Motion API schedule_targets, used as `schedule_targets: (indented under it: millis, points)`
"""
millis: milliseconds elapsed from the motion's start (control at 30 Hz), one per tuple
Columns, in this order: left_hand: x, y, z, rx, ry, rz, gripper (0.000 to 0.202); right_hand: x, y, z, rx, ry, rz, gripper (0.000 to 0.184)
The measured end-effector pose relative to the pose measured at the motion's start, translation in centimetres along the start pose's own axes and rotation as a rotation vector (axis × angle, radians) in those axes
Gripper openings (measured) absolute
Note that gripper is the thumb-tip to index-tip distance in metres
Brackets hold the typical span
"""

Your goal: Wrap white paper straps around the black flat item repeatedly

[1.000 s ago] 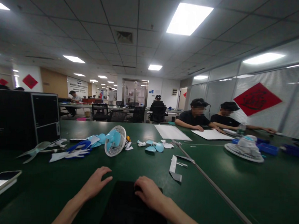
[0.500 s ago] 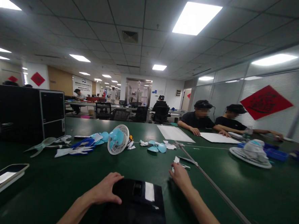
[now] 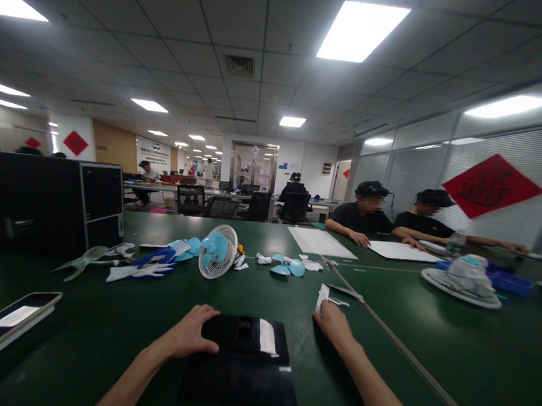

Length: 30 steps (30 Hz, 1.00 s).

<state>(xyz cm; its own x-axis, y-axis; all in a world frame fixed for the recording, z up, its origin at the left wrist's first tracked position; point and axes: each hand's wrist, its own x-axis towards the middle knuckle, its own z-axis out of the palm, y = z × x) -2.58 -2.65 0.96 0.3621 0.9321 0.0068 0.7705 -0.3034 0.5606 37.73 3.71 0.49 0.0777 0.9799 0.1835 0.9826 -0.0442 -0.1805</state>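
A glossy black panel (image 3: 239, 379) lies in front of me on the green table, with a raised back part and a white strip (image 3: 269, 337) on its upper right. My left hand (image 3: 192, 333) is closed on the panel's upper left corner, thumb over the top surface and fingers along the far edge. To the right of the panel, my right hand (image 3: 334, 323) pinches a small white paper piece (image 3: 323, 295), lifted at a slant from the tabletop. Beside those fingertips lies a thin pointed tool (image 3: 343, 291), whose kind I cannot make out.
A small white fan head (image 3: 218, 252) with blue blades stands beyond the panel. Blue fan blades (image 3: 288, 265) and gloves (image 3: 150, 263) lie nearby. A computer tower (image 3: 53, 205) is at left, a phone (image 3: 13, 322) nearer. Two people sit at right behind a white board (image 3: 403, 251).
My right hand has raised the white paper piece slightly. The black panel sits a little farther away and more of its near edge shows. My left hand stays on its corner.
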Motion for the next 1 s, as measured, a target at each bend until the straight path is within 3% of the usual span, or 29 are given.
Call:
schedule_targets:
  millis: [333,533,800,933,1000]
  points:
    - [0.2,-0.4,0.1,-0.014,0.026,-0.025,0.088,0.0,-0.4,-0.4,-0.016,-0.011,0.034,0.021]
    - [0.0,-0.2,-0.1,-0.021,0.035,-0.015,0.085,-0.2,0.2,-2.2,0.010,0.042,0.082,0.016]
    - [0.0,-0.1,-0.2,-0.023,0.043,-0.007,0.088,-1.1,0.9,-7.1,0.079,0.318,0.125,0.030]
    - [0.1,-0.5,0.0,-0.046,0.051,-0.003,0.089,-2.2,-0.6,-8.5,0.351,0.569,0.016,0.035]
    - [0.3,-1.0,0.0,-0.090,0.085,-0.007,0.086,-2.9,-1.6,-8.8,0.556,0.590,-0.038,0.036]
